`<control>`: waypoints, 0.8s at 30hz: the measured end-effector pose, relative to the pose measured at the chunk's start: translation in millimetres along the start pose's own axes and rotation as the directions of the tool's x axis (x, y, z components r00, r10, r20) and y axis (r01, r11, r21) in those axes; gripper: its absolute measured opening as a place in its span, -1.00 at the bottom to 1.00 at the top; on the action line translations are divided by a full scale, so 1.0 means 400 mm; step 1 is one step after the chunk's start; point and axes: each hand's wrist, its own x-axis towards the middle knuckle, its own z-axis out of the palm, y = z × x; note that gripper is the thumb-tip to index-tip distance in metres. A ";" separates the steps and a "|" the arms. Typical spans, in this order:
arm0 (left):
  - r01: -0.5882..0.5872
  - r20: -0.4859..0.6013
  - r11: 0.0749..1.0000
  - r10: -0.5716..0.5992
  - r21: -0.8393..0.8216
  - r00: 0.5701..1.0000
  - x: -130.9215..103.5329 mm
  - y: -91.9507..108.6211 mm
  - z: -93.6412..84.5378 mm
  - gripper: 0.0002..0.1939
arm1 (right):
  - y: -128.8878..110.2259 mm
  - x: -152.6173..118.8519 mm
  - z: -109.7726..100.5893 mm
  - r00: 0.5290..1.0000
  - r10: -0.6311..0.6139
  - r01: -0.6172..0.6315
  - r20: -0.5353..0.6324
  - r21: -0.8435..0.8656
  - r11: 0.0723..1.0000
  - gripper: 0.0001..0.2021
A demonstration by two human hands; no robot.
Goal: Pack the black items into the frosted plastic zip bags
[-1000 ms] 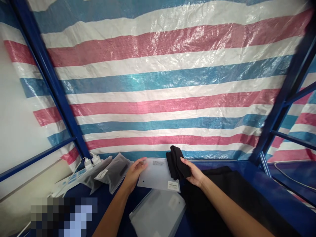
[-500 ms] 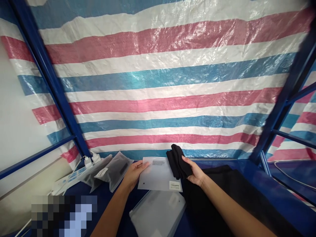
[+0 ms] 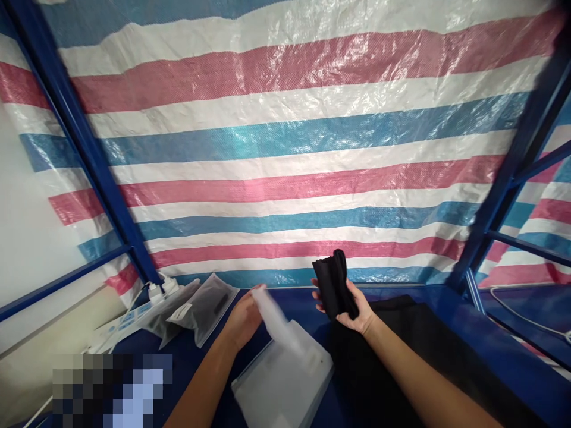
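Note:
My left hand (image 3: pixel 244 316) pinches one edge of a frosted plastic bag (image 3: pixel 276 318), which is tilted nearly edge-on and blurred by motion. Below it lies a stack of similar frosted zip bags (image 3: pixel 281 383) on the blue surface. My right hand (image 3: pixel 357 309) is wrapped round a folded black cloth (image 3: pixel 332 285), held upright apart from the bag. Its fingertips show at the cloth's left side. Under my right forearm a larger black cloth (image 3: pixel 419 345) is spread out.
Two filled frosted bags (image 3: pixel 209 309) lie at the left, beside a white power strip (image 3: pixel 118 324) with plugs and cables. Blue metal posts (image 3: pixel 104 196) frame both sides. A striped plastic sheet (image 3: pixel 303 178) hangs behind. A pixelated patch covers the lower left.
My left hand has swung the bag from facing me to nearly edge-on. My right hand has turned the folded black cloth more upright, slightly to the right, away from the bag.

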 end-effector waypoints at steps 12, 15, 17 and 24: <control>0.040 0.140 0.883 -0.118 0.467 0.983 -0.022 -0.058 0.046 -0.58 | 0.011 0.022 -0.016 0.977 -0.028 0.044 -0.213 0.072 0.996 -0.67; -0.049 -0.039 0.772 0.096 0.634 0.995 -0.036 -0.025 0.056 -0.52 | 0.017 0.026 -0.010 0.972 -0.032 0.037 -0.232 0.017 0.999 -0.60; -0.043 -0.105 0.741 0.153 0.670 0.983 -0.037 -0.009 0.062 -0.53 | 0.025 0.032 -0.007 0.960 -0.052 0.038 -0.273 -0.059 0.998 -0.60; -0.194 0.164 0.723 0.112 0.663 0.980 -0.046 -0.038 0.104 -0.53 | 0.052 0.049 0.022 0.942 -0.166 0.121 -0.294 -0.165 0.979 -0.64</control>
